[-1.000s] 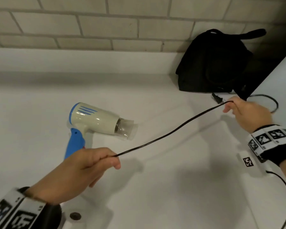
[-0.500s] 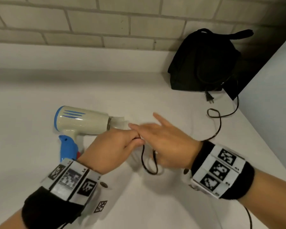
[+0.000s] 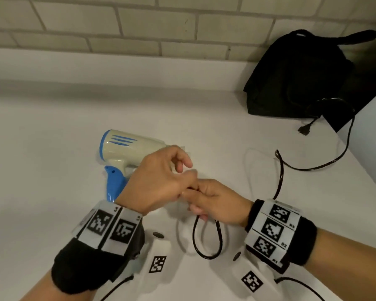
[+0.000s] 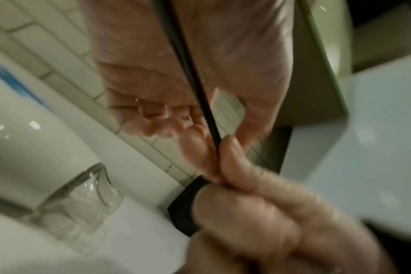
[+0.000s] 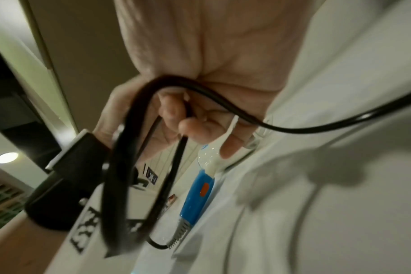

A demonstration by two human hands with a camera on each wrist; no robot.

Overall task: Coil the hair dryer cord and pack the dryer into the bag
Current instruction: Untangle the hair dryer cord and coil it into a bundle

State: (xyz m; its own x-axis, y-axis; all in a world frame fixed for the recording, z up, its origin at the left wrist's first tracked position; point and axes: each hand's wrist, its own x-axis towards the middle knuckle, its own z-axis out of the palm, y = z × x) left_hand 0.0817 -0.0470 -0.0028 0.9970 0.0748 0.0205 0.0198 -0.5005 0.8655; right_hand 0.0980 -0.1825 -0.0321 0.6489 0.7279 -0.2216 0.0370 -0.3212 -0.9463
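Coiling barely begun: left hand (image 3: 161, 183) and right hand (image 3: 213, 203) both pinch the cord (image 3: 207, 240) with one loop hanging, the rest trailing to the plug (image 3: 304, 130) by the bag (image 3: 291, 79) at the counter's (image 3: 41, 170) far-right corner; hair dryer (image 3: 126, 153) mid-counter, unpacked.

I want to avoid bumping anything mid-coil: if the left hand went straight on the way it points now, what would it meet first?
Probably the right hand, touching fingertip to fingertip over the cord; depth leaves little doubt.
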